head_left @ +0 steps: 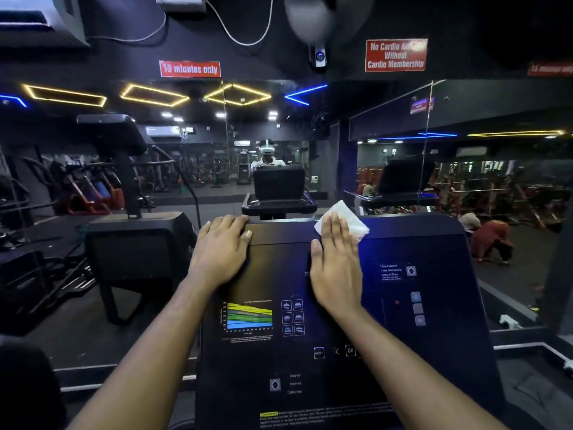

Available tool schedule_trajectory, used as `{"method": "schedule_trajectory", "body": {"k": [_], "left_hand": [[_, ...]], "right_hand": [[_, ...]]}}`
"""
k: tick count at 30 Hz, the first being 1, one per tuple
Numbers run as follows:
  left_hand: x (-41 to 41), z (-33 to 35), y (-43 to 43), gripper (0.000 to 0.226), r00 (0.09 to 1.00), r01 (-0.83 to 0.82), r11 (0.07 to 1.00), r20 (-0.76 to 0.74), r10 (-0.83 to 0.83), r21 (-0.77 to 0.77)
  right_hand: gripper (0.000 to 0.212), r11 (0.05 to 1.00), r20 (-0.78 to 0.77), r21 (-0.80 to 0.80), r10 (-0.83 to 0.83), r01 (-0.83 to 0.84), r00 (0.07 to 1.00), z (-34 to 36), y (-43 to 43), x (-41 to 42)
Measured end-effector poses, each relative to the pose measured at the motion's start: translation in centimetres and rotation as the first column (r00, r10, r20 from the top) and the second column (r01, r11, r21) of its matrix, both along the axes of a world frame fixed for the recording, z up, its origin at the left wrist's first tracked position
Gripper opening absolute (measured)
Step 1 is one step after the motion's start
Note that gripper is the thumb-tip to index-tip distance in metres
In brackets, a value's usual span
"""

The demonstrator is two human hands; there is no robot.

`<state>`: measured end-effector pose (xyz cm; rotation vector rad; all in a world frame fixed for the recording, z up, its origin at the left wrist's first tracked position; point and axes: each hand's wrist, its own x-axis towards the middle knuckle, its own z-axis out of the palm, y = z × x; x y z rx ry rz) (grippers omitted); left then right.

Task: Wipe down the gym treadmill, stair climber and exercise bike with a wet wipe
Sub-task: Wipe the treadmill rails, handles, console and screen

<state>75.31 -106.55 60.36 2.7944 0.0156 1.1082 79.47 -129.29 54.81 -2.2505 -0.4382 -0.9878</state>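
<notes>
Wet wipe (352, 221) (white), under right hand (336, 268)

This is the cardio floor of a commercial gym: a treadmill console (449, 321) printed with a heart-rate chart (249, 316) and labels (294, 383) for speed, incline and calories faces a wall-wide mirror (341, 119), and another dark cardio machine (139, 243) stands just to its left. Above the mirror a red sign (189, 69) reads "15 minutes only", and a second sign (396, 55), partly blurred, demands a cardio membership. The mirror reflects rows of red-framed weight machines (496, 187) under yellow and blue LED strips (65, 95) on a black ceiling.
</notes>
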Motion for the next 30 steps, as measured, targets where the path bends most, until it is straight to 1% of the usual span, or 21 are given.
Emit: {"method": "schedule_trajectory", "body": {"k": [1,4,5,6,7,9,10,11,13,14,15,16,18,19,21,23,24,26,28,29,30], "left_hand": [[0.0,-0.1,0.2,0.041,1.0,0.013,1.0,0.007,-0.013,0.013],[0.1,-0.2,0.1,0.04,1.0,0.011,1.0,0.027,-0.011,-0.002],[0.2,-0.4,0.0,0.04,0.999,0.012,1.0,0.038,-0.012,-0.002],[0.3,-0.6,0.0,0.04,0.999,0.015,1.0,0.048,-0.014,-0.004],[0.3,-0.7,0.0,0.039,0.998,0.016,1.0,0.059,-0.015,-0.009],[0.4,-0.8,0.1,0.038,0.997,0.019,1.0,0.073,-0.017,-0.017],[0.4,-0.8,0.0,0.037,0.997,0.021,1.0,0.08,-0.02,-0.018],[0.4,-0.8,0.0,0.037,0.996,0.026,0.999,0.084,-0.024,-0.021],[0.5,-0.9,0.2,0.038,0.996,0.039,0.999,0.085,-0.037,-0.026],[0.5,-0.9,0.4,0.039,0.996,0.051,0.998,0.076,-0.049,-0.024],[0.5,-0.9,0.5,0.04,0.996,0.064,0.998,0.068,-0.062,-0.022],[0.5,-0.8,0.6,0.041,0.996,0.075,0.997,0.055,-0.073,-0.021],[0.3,-0.5,0.9,0.044,0.996,0.092,0.996,0.023,-0.092,-0.019],[0.1,-0.5,0.8,0.047,0.995,0.1,0.995,0.01,-0.1,-0.022],[-0.5,-0.8,0.4,0.054,0.99,0.137,0.989,0.035,-0.135,-0.06],[-1.9,-2.0,-0.7,0.06,0.965,0.219,0.971,0.169,-0.201,-0.097],[-2.5,-2.8,-1.7,0.062,0.943,0.261,0.959,0.241,-0.23,-0.106],[-3.4,-4.2,-3.9,0.066,0.904,0.341,0.928,0.323,-0.28,-0.15],[-3.7,-4.9,-6.2,0.07,0.897,0.389,0.904,0.295,-0.328,-0.176],[-3.6,-5.1,-7.1,0.071,0.904,0.391,0.905,0.254,-0.343,-0.17],[-3.3,-5.3,-7.8,0.072,0.916,0.373,0.915,0.215,-0.337,-0.155]], "right_hand": [[0.064,1.0,-0.002,-0.001,-0.007,0.007,1.0,0.0,0.9,-0.5],[0.066,0.969,0.056,-0.198,0.161,-0.147,0.985,-1.9,2.0,-1.8],[0.064,0.96,0.068,-0.232,0.178,-0.158,0.982,-2.1,1.3,-1.6],[0.062,0.968,0.076,-0.213,0.152,-0.133,0.985,-1.9,0.6,-1.1],[0.061,0.985,0.071,-0.147,0.096,-0.085,0.993,-1.4,0.2,-0.5],[0.062,1.0,-0.002,0.025,-0.006,0.007,1.0,-0.4,0.5,-0.3],[0.064,0.999,-0.021,0.052,-0.005,0.006,1.0,-0.3,1.3,-0.6],[0.066,0.999,-0.003,0.007,0.044,-0.044,0.999,-0.5,2.0,-1.2],[0.066,0.957,0.051,-0.209,0.217,-0.202,0.975,-1.9,2.7,-2.2],[0.064,0.925,0.06,-0.29,0.272,-0.244,0.96,-2.4,2.4,-2.4],[0.061,0.918,0.071,-0.309,0.281,-0.247,0.957,-2.4,1.9,-2.1],[0.058,0.938,0.082,-0.261,0.258,-0.229,0.963,-2.1,1.5,-1.7],[0.059,0.977,0.053,-0.103,0.193,-0.187,0.98,-1.1,2.1,-1.4],[0.062,0.98,0.034,-0.088,0.182,-0.178,0.983,-0.8,2.7,-1.7],[0.065,0.951,0.023,-0.167,0.267,-0.26,0.963,-0.8,4.1,-2.1],[0.062,0.896,-0.011,-0.183,0.41,-0.405,0.912,-0.5,4.4,-2.0],[0.06,0.87,-0.042,-0.131,0.474,-0.475,0.879,0.0,4.2,-1.9],[0.056,0.787,-0.126,0.061,0.616,-0.614,0.778,1.4,3.8,-2.0],[0.059,0.654,-0.128,0.308,0.748,-0.691,0.651,2.6,3.6,-2.3],[0.062,0.596,-0.093,0.404,0.781,-0.694,0.617,2.9,3.5,-2.2],[0.065,0.567,-0.055,0.46,0.786,-0.683,0.616,3.2,3.5,-2.1]]}}
